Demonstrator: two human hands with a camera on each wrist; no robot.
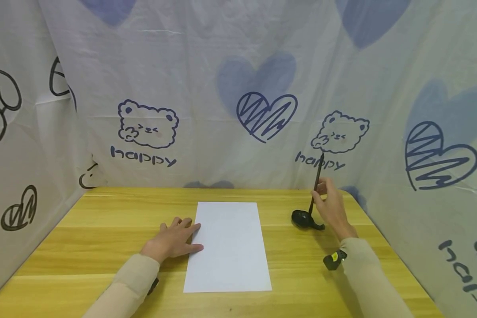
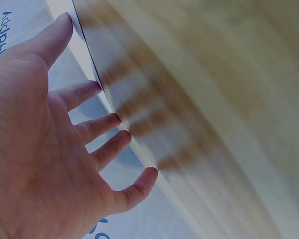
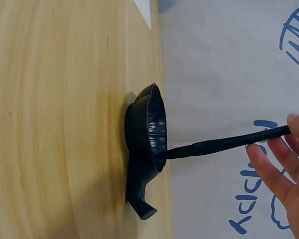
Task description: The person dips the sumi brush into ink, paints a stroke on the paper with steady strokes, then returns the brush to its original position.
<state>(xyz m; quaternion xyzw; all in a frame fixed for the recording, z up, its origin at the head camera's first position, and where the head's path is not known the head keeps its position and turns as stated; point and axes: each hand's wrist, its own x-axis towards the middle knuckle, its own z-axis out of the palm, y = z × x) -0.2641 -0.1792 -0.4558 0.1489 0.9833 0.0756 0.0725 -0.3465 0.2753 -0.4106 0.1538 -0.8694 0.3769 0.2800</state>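
A sheet of white paper (image 1: 228,247) lies on the table in the head view. The fingertips of my left hand (image 1: 172,240) rest at its left edge, fingers spread; the left wrist view shows the palm side of the hand (image 2: 55,149) with straight fingers touching down. Toward the right, my right hand (image 1: 331,207) pinches a black writing brush (image 3: 219,144) by its shaft. The brush stands slightly tilted, its tip inside a small black ink dish (image 3: 138,129) with a curved stub handle. Whatever liquid the dish holds is hard to make out.
The wooden table (image 1: 115,212) has light yellow grain. A white curtain (image 1: 206,145) with hearts, bears and "happy" prints hangs behind it and along both sides. A small black device (image 1: 334,260) sits at my right wrist.
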